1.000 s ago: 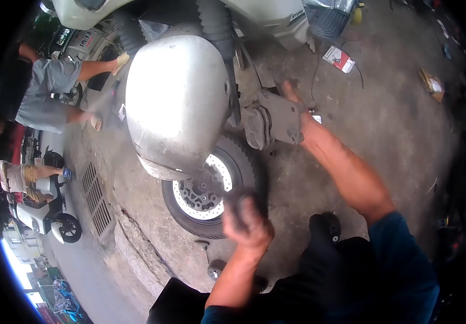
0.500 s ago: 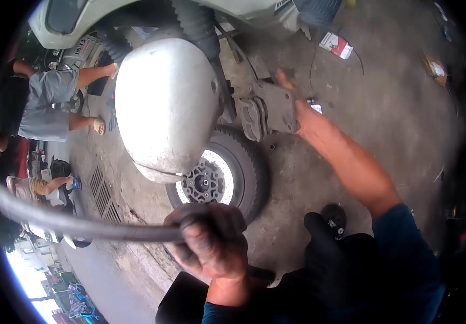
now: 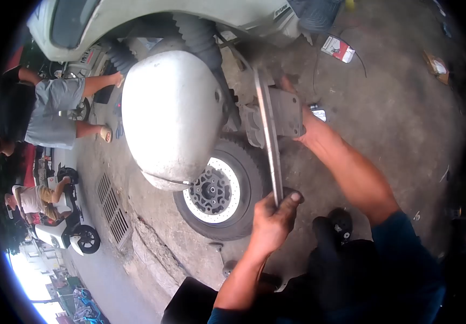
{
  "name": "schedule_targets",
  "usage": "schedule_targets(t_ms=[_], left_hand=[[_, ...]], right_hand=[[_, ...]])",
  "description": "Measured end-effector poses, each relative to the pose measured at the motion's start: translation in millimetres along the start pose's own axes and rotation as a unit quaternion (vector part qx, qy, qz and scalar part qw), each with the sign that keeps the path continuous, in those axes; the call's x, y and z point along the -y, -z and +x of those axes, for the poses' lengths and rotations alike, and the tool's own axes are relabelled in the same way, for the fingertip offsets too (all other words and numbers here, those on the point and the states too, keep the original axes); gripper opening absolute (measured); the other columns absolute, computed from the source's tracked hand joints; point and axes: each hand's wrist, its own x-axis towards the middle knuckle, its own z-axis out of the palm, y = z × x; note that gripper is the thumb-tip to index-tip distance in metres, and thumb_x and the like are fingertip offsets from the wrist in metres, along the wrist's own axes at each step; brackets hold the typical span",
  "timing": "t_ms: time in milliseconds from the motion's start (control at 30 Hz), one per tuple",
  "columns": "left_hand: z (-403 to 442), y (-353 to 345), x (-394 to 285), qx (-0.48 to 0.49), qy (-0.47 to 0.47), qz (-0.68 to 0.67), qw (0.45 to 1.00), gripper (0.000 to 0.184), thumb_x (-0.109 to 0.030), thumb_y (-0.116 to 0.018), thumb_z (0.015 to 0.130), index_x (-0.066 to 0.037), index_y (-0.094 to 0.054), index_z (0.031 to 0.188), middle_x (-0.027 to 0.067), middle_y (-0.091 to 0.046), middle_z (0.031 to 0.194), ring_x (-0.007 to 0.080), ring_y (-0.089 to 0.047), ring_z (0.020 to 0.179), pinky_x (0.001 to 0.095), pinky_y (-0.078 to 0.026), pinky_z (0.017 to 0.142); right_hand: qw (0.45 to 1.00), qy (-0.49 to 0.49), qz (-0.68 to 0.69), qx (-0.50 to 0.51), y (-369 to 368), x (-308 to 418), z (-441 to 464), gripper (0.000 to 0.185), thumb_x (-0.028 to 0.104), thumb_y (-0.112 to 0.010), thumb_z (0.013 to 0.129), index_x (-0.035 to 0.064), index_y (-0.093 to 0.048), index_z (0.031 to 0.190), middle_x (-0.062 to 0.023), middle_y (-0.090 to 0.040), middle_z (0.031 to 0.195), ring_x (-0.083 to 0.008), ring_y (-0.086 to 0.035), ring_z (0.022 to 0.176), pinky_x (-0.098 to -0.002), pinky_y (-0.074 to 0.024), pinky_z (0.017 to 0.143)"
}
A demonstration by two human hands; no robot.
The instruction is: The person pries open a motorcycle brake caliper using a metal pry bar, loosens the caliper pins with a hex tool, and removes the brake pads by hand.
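My left hand point(image 3: 272, 220) is closed around the lower end of a long metal pry bar point(image 3: 268, 129), with the thumb along it. The bar stretches upward in view and crosses in front of a grey brake caliper point(image 3: 287, 112); whether they touch, I cannot tell. Behind the caliper, my right hand point(image 3: 309, 123) grips its right side, most fingers hidden. Left of the caliper is a white front mudguard point(image 3: 171, 119). Beneath it shows a wheel with a shiny drilled brake disc point(image 3: 227, 202) and a black tyre point(image 3: 252, 181).
Ribbed fork boots point(image 3: 195, 32) run up to the white bodywork point(image 3: 119, 21). A red and white box point(image 3: 339, 49) and a brown packet point(image 3: 436, 67) lie on the concrete. A drain grate point(image 3: 113, 208) is at left. One person point(image 3: 55, 113) stands nearby; another point(image 3: 38, 201) sits on a scooter.
My left hand has swung the pry bar from pointing left to upright across the caliper, moving right and up. My right hand stays on the caliper. The view has shifted slightly.
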Motion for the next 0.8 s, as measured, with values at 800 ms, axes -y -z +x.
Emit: schedule_targets(t_ms=[800], left_hand=[[-12.6, 16.7, -9.5, -0.136, -0.275, -0.151, 0.940, 0.030, -0.026, -0.059, 0.094, -0.007, -0.047, 0.114, 0.0002, -0.051, 0.062, 0.0094, -0.042, 0.047, 0.0240, -0.037, 0.042]], right_hand=[[0.999, -0.033, -0.006, -0.029, 5.8, -9.6, 15.6, 0.063, 0.059, -0.034, 0.096, 0.0040, -0.055, 0.120, -0.0130, -0.061, 0.109, -0.0246, -0.062, 0.096, -0.0397, -0.0535, 0.082]])
